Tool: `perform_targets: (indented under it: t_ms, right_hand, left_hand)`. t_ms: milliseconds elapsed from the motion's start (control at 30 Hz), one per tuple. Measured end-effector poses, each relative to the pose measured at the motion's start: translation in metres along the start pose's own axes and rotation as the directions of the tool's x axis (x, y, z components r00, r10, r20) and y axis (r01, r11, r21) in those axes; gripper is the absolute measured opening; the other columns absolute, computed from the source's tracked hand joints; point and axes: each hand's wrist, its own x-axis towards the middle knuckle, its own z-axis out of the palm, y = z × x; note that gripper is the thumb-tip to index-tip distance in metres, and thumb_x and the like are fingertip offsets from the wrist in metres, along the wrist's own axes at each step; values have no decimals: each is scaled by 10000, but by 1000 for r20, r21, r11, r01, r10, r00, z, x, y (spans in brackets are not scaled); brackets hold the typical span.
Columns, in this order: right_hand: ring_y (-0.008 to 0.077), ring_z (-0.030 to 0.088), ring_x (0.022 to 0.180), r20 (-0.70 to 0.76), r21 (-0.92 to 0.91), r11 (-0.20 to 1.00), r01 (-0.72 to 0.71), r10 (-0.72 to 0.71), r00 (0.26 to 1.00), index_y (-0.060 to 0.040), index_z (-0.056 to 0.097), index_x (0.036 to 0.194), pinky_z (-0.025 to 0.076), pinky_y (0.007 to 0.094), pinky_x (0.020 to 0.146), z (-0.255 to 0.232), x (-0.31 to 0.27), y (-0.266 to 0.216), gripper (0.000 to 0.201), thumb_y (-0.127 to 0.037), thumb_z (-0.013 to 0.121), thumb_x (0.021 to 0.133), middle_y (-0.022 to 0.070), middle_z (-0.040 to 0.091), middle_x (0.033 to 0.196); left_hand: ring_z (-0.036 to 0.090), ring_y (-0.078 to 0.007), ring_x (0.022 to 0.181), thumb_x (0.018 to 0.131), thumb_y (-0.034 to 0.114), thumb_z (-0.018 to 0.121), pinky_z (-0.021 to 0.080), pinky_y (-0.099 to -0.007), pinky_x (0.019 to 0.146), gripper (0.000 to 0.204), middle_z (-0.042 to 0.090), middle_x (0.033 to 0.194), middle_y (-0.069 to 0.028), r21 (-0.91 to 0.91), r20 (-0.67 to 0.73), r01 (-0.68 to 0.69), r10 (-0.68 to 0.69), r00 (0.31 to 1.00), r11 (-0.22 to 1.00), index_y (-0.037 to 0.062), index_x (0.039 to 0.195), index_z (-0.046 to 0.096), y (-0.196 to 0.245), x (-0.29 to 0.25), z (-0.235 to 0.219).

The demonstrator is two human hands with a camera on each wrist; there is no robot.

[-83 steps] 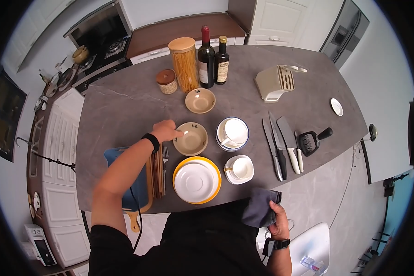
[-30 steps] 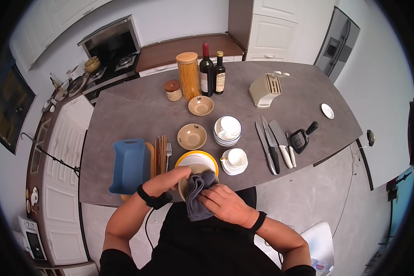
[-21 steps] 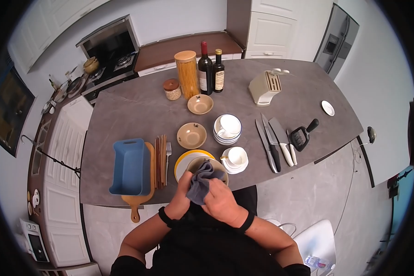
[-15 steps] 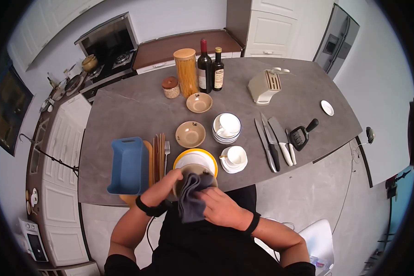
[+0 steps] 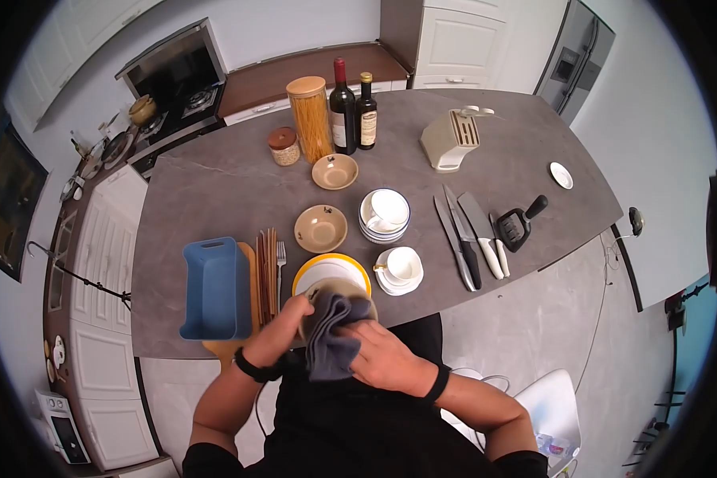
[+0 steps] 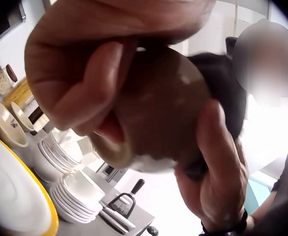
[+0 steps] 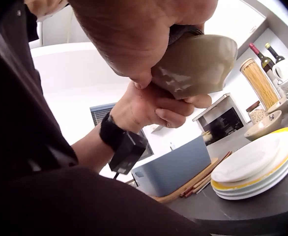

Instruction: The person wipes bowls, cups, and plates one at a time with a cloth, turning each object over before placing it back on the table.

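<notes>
Left hand (image 5: 283, 329) gripping beige bowl (image 5: 344, 284) at island's (image 5: 223, 191) near edge, right hand (image 5: 386, 356) holding gray cloth (image 5: 331, 342) against bowl. Yellow-rimmed plate (image 5: 331, 268) lying just beyond, partly hidden. Blue bin (image 5: 215, 287) sitting by near left corner, overlapping wooden cutting board (image 5: 226, 348); chopsticks (image 5: 268, 275) and fork (image 5: 280, 259) lying just beside. Knives (image 5: 475, 217) lying with handles toward near edge. Spaghetti jar (image 5: 310, 123), wine bottle (image 5: 342, 119) standing toward far edge.

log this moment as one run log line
left hand: grips round beige ceramic bowl | right hand: holds dark grey fabric cloth against bowl | nearby: yellow-rimmed round white plate
</notes>
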Motion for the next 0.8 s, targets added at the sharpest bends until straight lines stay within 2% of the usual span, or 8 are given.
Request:
perform_targets:
  t_ms: [167,200,300,333,500,533,700,800]
  right_hand:
    - [320,624,1082,38,-117,991,70,-66,997,43,673,955,514,424,978,3,-6,7,228,-82,676,764,170,642,1194]
    - [332,622,1050,-3,-135,989,55,-56,998,30,665,945,516,421,939,2,-3,9,259,-89,722,723,169,642,1157]
    - [355,628,1024,-66,-99,991,-92,86,994,28,658,1062,526,465,902,16,-12,16,427,-100,781,674,167,630,1131]
    - [394,623,1010,-137,-70,994,-81,71,988,14,649,1021,530,478,877,14,2,13,425,-104,818,649,184,628,1109]
    - [381,607,984,-28,-13,997,-77,77,997,9,645,1024,520,462,840,14,11,6,391,-102,804,685,179,617,1153]
    - [369,606,980,-5,-9,999,-37,37,999,8,645,1027,517,454,834,16,6,7,377,-100,793,697,175,616,1160]
    - [274,595,989,84,-80,995,58,-51,995,-12,663,888,510,385,873,7,1,5,161,-103,670,756,126,635,1080]
    - [274,592,945,69,-161,985,66,-56,996,-12,654,857,505,373,822,-1,3,14,147,-104,669,744,122,629,1008]
  left_hand:
    - [657,-122,994,980,357,483,541,-294,849,452,674,1100,-37,140,5,122,-124,992,983,36,1260,634,7,7,-18]
    - [651,-118,1013,986,343,495,542,-295,845,462,663,1147,-35,-57,-5,24,-24,1000,998,44,1324,593,2,9,-7]
    - [629,-137,1097,1010,295,500,522,-303,929,520,619,1286,-48,86,-105,-215,223,969,973,46,1465,462,-20,3,29]
    - [612,-157,1140,1029,259,469,495,-321,995,462,617,1290,-64,102,-152,-438,450,880,893,24,1426,501,-37,8,43]
    - [620,-175,1160,1042,153,549,506,-389,1017,271,643,1256,-88,212,34,-499,504,863,840,39,1286,581,-40,12,11]
    - [620,-171,1150,1037,162,541,504,-383,1016,275,645,1243,-85,375,113,-497,494,862,782,34,1276,587,-27,4,3]
    - [622,-153,1099,966,285,493,490,-326,1004,416,660,1175,-68,107,-61,53,-47,997,993,10,1253,617,2,0,-21]
    - [635,-160,1122,979,307,511,492,-329,1009,446,665,1204,-69,-80,-28,40,-42,999,996,22,1307,611,0,9,-14]
